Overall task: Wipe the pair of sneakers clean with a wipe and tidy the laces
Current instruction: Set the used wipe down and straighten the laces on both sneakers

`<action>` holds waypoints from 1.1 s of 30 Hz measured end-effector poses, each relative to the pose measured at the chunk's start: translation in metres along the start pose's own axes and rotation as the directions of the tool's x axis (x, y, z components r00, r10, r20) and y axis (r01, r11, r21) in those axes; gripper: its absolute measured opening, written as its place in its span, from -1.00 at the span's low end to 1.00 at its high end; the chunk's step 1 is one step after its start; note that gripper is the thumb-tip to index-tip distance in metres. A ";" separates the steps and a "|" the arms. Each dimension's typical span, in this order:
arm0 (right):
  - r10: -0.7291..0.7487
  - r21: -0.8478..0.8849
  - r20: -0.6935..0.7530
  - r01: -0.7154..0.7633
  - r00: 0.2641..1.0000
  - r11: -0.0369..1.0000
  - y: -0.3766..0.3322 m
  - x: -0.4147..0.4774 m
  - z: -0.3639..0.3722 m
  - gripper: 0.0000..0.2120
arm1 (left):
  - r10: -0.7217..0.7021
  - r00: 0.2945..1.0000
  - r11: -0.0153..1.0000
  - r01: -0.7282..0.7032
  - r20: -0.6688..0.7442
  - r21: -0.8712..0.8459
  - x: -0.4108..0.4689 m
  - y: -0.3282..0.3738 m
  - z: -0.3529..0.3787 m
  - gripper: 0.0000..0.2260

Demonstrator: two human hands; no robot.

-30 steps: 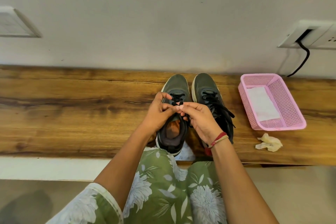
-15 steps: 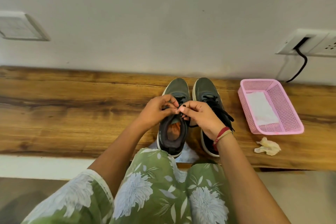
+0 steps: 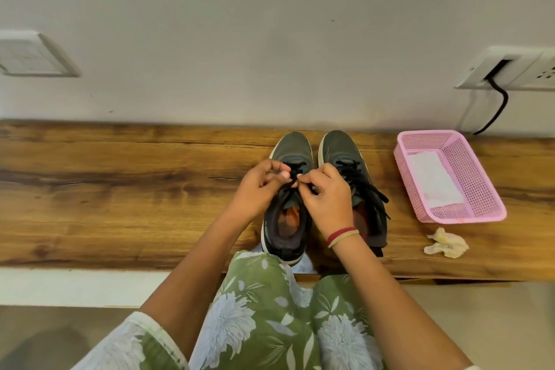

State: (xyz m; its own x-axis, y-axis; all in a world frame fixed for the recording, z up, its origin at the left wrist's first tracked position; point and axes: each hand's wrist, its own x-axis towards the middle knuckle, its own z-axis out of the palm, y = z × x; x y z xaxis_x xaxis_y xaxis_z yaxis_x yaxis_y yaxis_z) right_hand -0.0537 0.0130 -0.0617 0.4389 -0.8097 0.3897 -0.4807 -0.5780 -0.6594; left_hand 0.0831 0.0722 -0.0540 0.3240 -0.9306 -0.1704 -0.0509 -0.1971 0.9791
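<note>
- Left grip (image 3: 257,187), a bare hand: fingers curled, thumb and fingertips pinched on the black lace (image 3: 289,187) of the left sneaker (image 3: 290,146), just above the tongue.
- Right grip (image 3: 328,200), also a bare hand: curled, thumb and forefinger clamped on the same lace. The two grips' fingertips nearly meet over the eyelets.
- Red and tan wristbands (image 3: 342,236) on the right wrist.
- Left sneaker: dark grey, pale sole, toe to the desk's far edge, heel overhanging the near edge. Mouth open, orange lining showing.
- Pale scrap (image 3: 307,263) under that heel at the near edge; cannot tell what it is.
- Right sneaker (image 3: 339,144) just beside it, parallel, toe at the far edge. Its loose laces (image 3: 368,189) trail off over its right side.
- Desk (image 3: 120,189): brown wood grain, set against a pale wall.
- Pink basket (image 3: 471,180) towards the right end of the desk, well apart from the sneakers. A flat white wipe (image 3: 432,180) lies inside.
- Crumpled wipe (image 3: 447,245), yellowish, on the desk between the basket and the near edge.
- Wall: socket plate (image 3: 510,67) upper right with a black cable (image 3: 499,108) running down behind the basket; switch plate (image 3: 33,54) upper left.
- Green floral garment (image 3: 270,324) at the bottom, below the desk's near edge.
</note>
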 end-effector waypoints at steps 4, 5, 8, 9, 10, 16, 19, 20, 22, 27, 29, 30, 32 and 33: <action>0.058 0.069 -0.031 -0.056 0.998 0.996 -0.001 -0.007 0.004 -0.95 | -0.002 0.999 0.998 -0.001 0.050 0.058 0.003 0.001 -0.002 -0.77; 0.076 0.093 -0.038 -0.072 0.996 0.993 -0.002 -0.007 0.004 -0.94 | 0.004 0.997 0.997 -0.010 0.074 0.081 0.006 0.001 -0.004 -0.77; 0.130 0.150 -0.069 -0.118 0.989 0.982 -0.003 -0.003 0.002 -0.90 | 0.032 0.994 0.992 -0.045 0.109 0.115 0.014 0.002 -0.007 -0.79; 0.143 0.162 -0.075 -0.130 0.987 0.978 -0.003 -0.001 0.001 -0.90 | 0.053 0.993 0.990 -0.067 0.108 0.127 0.016 0.003 -0.007 -0.78; 0.159 0.176 -0.077 -0.143 0.984 0.974 -0.004 0.001 0.001 -0.89 | 0.066 0.992 0.989 -0.079 0.109 0.121 0.017 0.004 -0.007 -0.76; 0.273 0.277 -0.015 -0.258 0.962 0.926 -0.001 0.002 0.001 -0.89 | 0.069 0.994 0.976 -0.084 0.083 0.199 0.019 -0.005 -0.008 -0.81; 0.318 0.324 0.003 -0.302 0.948 0.896 0.001 0.001 0.000 -0.89 | 0.111 0.994 0.930 -0.103 -0.001 0.353 0.016 -0.010 -0.007 -0.86; 0.341 0.331 -0.007 -0.320 0.940 0.888 0.001 0.002 0.000 -0.89 | 0.116 0.992 0.914 -0.089 -0.045 0.396 0.015 -0.012 -0.006 -0.88; 0.410 0.326 -0.019 -0.382 0.912 0.865 0.003 0.005 0.000 -0.90 | 0.104 0.987 0.888 -0.036 -0.122 0.458 0.014 -0.016 -0.005 -0.92; 0.503 0.175 0.021 -0.498 0.864 0.849 0.012 0.004 -0.006 -0.88 | 0.092 0.973 0.807 0.050 -0.210 0.588 0.007 -0.025 -0.011 -0.94; 0.524 0.103 0.012 -0.522 0.852 0.847 0.020 0.001 -0.007 -0.86 | 0.104 0.971 0.749 0.066 -0.215 0.660 0.004 -0.025 -0.013 -0.92; 0.532 0.080 -0.008 -0.530 0.847 0.844 0.023 0.000 -0.008 -0.85 | 0.114 0.969 0.720 0.070 -0.217 0.690 0.002 -0.025 -0.014 -0.91; 0.539 0.039 -0.020 -0.538 0.842 0.842 0.023 -0.001 -0.010 -0.84 | 0.122 0.963 0.690 0.091 -0.239 0.718 -0.003 -0.023 -0.015 -0.90; 0.538 0.036 0.000 -0.538 0.843 0.842 0.019 -0.002 -0.011 -0.84 | 0.113 0.958 0.694 0.113 -0.262 0.711 -0.006 -0.022 -0.015 -0.90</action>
State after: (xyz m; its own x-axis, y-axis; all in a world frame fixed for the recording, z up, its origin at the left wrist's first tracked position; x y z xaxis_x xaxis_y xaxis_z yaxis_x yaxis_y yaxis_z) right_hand -0.0722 0.0027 -0.0686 0.1108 -0.9935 -0.0265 -0.6135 -0.0474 -0.7883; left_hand 0.0968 0.0866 -0.0733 0.5525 -0.8332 -0.0237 -0.6704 -0.4611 0.5814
